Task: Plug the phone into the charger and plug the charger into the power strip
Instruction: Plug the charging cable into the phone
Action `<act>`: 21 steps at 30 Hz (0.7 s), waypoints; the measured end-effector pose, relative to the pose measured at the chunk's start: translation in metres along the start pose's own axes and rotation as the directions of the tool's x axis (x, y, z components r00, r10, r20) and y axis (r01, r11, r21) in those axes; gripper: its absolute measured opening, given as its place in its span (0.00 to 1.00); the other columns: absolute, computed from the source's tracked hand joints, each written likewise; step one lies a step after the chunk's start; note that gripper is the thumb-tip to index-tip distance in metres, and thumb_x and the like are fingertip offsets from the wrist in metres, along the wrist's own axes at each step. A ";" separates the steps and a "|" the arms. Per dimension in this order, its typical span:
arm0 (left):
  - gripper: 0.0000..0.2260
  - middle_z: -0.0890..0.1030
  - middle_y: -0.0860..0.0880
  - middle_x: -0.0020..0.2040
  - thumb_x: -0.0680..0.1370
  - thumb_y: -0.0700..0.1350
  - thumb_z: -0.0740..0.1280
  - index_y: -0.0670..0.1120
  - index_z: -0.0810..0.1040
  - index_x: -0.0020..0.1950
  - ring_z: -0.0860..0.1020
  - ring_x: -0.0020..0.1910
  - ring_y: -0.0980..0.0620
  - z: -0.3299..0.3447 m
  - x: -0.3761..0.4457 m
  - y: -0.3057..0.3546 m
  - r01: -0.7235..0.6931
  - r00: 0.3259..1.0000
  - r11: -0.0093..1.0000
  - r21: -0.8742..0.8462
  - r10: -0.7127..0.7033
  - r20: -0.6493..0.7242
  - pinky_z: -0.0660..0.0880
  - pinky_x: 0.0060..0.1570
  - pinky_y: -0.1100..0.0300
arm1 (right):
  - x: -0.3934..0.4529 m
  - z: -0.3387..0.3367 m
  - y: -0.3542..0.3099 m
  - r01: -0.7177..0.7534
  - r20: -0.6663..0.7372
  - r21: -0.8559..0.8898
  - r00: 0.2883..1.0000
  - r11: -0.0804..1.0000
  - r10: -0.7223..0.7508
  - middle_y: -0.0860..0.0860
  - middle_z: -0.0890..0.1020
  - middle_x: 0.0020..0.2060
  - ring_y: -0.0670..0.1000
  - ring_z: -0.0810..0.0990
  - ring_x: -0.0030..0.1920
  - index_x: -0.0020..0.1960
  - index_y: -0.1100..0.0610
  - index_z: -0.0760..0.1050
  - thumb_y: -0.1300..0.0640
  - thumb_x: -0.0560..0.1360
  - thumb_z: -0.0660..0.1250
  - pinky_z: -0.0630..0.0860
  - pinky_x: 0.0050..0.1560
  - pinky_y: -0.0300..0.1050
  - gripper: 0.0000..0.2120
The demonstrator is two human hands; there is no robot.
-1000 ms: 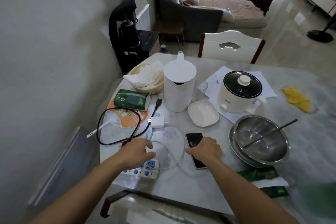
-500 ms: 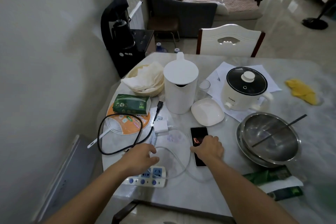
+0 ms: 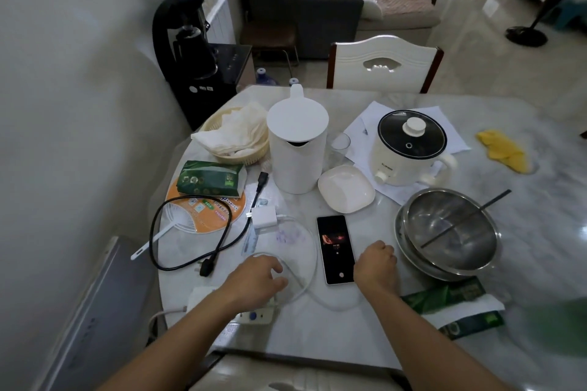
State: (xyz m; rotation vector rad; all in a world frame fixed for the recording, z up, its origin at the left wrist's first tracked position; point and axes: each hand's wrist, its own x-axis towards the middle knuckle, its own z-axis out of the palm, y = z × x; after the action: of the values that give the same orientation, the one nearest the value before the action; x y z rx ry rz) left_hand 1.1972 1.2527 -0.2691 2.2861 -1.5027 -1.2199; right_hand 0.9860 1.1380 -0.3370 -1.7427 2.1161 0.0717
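On the pale marble table (image 3: 333, 333) we see the phone (image 3: 335, 249) lying flat, screen lit, between our hands. Our left hand (image 3: 257, 282) rests over the power strip (image 3: 254, 314) and the white cable (image 3: 313, 263), fingers curled; we cannot tell if they grip the cable. Our right hand (image 3: 376, 265) sits just beside the phone in a loose fist, holding nothing. The white charger (image 3: 263, 217) lies farther back, near a kettle (image 3: 297, 140). Beyond stand a chair (image 3: 382, 65) and a sofa (image 3: 333, 3).
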 end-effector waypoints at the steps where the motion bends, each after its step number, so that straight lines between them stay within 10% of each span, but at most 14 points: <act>1: 0.17 0.80 0.50 0.54 0.75 0.55 0.66 0.51 0.77 0.62 0.79 0.46 0.52 0.006 0.002 0.004 -0.002 1.000 1.000 0.002 0.002 0.003 0.77 0.46 0.56 | 0.001 -0.001 0.004 -0.009 0.015 -0.001 1.000 1.000 0.009 0.61 0.74 0.61 0.59 0.77 0.59 0.62 0.65 0.68 0.61 0.75 0.65 0.77 0.57 0.50 0.18; 9: 0.15 0.81 0.48 0.52 0.75 0.52 0.67 0.47 0.80 0.59 0.78 0.47 0.52 0.053 0.014 0.031 0.004 0.998 0.995 -0.096 0.002 0.056 0.74 0.47 0.59 | 0.004 -0.006 0.017 -0.037 0.145 0.112 0.989 0.993 0.020 0.56 0.81 0.53 0.57 0.81 0.51 0.55 0.60 0.76 0.60 0.76 0.63 0.73 0.43 0.45 0.10; 14: 0.17 0.81 0.51 0.48 0.77 0.47 0.66 0.45 0.77 0.65 0.79 0.45 0.56 0.091 0.016 0.053 0.069 0.997 0.947 -0.315 -0.058 0.044 0.74 0.48 0.61 | -0.007 -0.003 0.024 0.053 0.204 0.277 0.972 0.959 -0.113 0.51 0.74 0.26 0.50 0.72 0.28 0.28 0.57 0.70 0.57 0.75 0.67 0.68 0.30 0.41 0.17; 18: 0.15 0.83 0.47 0.56 0.77 0.43 0.66 0.48 0.78 0.63 0.79 0.52 0.54 0.116 0.015 0.068 0.117 0.992 0.782 -0.612 -0.115 0.043 0.73 0.48 0.64 | -0.023 -0.008 0.020 -0.053 0.404 0.556 0.889 0.830 -0.214 0.53 0.79 0.26 0.51 0.77 0.31 0.26 0.56 0.77 0.60 0.73 0.70 0.78 0.40 0.48 0.17; 21: 0.10 0.85 0.42 0.41 0.75 0.36 0.65 0.46 0.84 0.47 0.83 0.39 0.50 0.123 0.015 0.070 0.156 0.984 0.577 -0.801 -0.162 0.075 0.78 0.39 0.60 | -0.031 -0.010 0.018 -0.103 0.461 0.626 0.848 0.773 -0.260 0.58 0.84 0.32 0.52 0.82 0.34 0.36 0.62 0.84 0.62 0.71 0.71 0.83 0.39 0.47 0.07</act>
State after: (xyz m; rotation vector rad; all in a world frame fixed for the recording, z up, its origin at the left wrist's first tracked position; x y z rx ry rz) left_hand 1.0659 1.2424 -0.3225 1.7657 -0.4938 -1.5123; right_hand 0.9713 1.1682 -0.3214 -1.2114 1.4158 -0.1606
